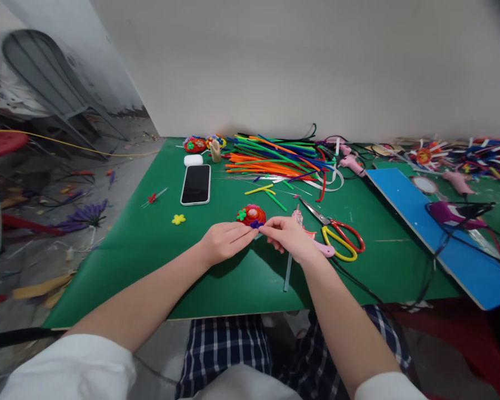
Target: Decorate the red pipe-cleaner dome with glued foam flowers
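Near the middle of the table lies a red coiled pipe-cleaner ornament [244, 220] with a pink centre and a small green flower. At its near edge is a purple pipe-cleaner flower [256, 224]. My left hand [227, 240] grips the ornament from the left, its fingers pressed together and partly hiding the lower edge. With thumb and forefinger my right hand [289, 236] pinches at the purple flower. A pink glue gun [323, 248] lies partly hidden beneath my right hand. Beside it rest scissors [342, 236] with one red and one yellow handle.
A phone [195, 185], a white case [193, 160] and a yellow flower [178, 219] are on the left. Many coloured pipe cleaners [270, 158] lie at the back against the white partition. A blue board [437, 228] and cables occupy the right side.
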Available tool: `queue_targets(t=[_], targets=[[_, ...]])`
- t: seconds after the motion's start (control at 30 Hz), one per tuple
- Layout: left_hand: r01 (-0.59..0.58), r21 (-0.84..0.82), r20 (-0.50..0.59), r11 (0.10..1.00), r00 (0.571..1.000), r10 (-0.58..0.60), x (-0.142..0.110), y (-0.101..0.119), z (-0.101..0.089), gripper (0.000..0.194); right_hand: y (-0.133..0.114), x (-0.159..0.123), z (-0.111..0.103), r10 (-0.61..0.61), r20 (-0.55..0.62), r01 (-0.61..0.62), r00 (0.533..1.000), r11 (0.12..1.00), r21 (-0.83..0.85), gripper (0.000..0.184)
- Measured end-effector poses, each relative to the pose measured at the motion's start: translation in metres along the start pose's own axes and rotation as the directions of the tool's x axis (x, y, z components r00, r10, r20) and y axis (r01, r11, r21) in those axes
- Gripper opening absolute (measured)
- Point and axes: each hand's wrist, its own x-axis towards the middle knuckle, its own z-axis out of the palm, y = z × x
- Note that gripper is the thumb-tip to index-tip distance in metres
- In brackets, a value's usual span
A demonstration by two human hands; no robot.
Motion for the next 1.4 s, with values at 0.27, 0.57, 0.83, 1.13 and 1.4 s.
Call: queue_targets(t=[0.27, 0.57, 0.83, 1.13, 1.4], targets=[[0.596, -0.226, -0.015, 0.77, 0.789, -0.615, 0.004, -0.001, 0.0, 0.022, 0.0, 0.003, 0.024, -0.209, -0.27, 0.156, 0.94, 0.967, -0.203, 0.021], [0.853, -0.355, 0.213, 0.383, 0.473, -0.855, 0.007, -0.008, -0.001, 0.02, 0.019, 0.012, 0.04, -0.512, -0.33, 0.346, 0.793, 0.825, -0.448, 0.016], [0.834, -0.261, 0.269, 0.487, 0.547, -0.793, 0.006, -0.009, 0.001, 0.019, 0.017, 0.004, 0.032, -0.516, -0.398, 0.384, 0.758, 0.847, -0.368, 0.019], [0.864, -0.175, 0.35, 0.473, 0.503, -0.79, 0.01, -0.003, 0.006, 0.018, 0.017, 0.0, 0.024, -0.433, -0.431, 0.351, 0.792, 0.9, -0.258, 0.023], [0.872, -0.15, 0.358, 0.466, 0.487, -0.797, 0.013, 0.002, 0.011, 0.02, 0.019, 0.001, 0.023, -0.42, -0.42, 0.338, 0.805, 0.905, -0.256, 0.025]])
